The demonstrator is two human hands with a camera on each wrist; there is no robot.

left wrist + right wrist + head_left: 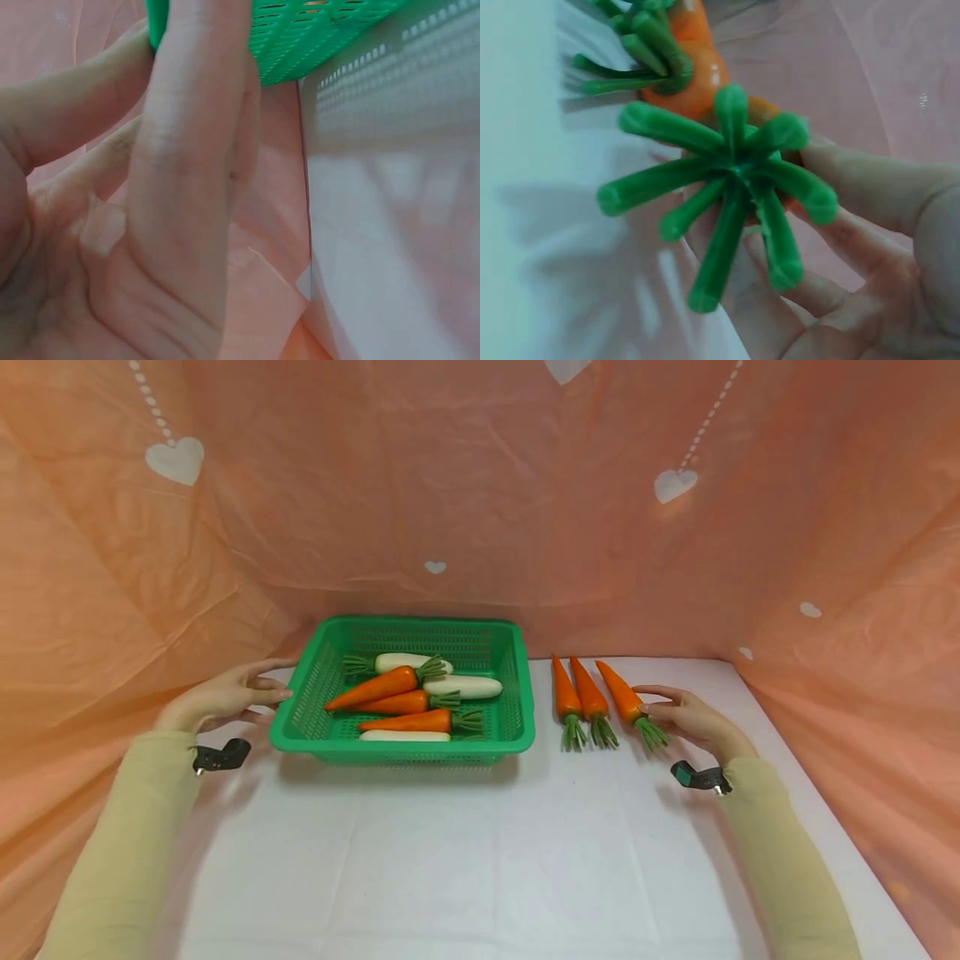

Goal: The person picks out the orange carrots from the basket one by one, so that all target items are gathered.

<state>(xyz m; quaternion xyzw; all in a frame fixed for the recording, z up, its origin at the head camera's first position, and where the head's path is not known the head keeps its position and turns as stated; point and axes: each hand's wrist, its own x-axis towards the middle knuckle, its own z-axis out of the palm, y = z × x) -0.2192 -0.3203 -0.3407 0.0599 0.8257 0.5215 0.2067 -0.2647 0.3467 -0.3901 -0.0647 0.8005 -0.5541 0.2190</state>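
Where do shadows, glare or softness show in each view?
Head: soft shadow below the green basket; left wrist: dotted light on the white tabletop, left hand slightly soft; right wrist: glint on the carrot beyond the nearest stalks, soft-edged shadows alongside.

head view sharp | soft shadows on table (pixel 450 860) | wrist views hazy

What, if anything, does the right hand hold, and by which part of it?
The right hand holds the rightmost carrot near its thick end, beside the green stems.
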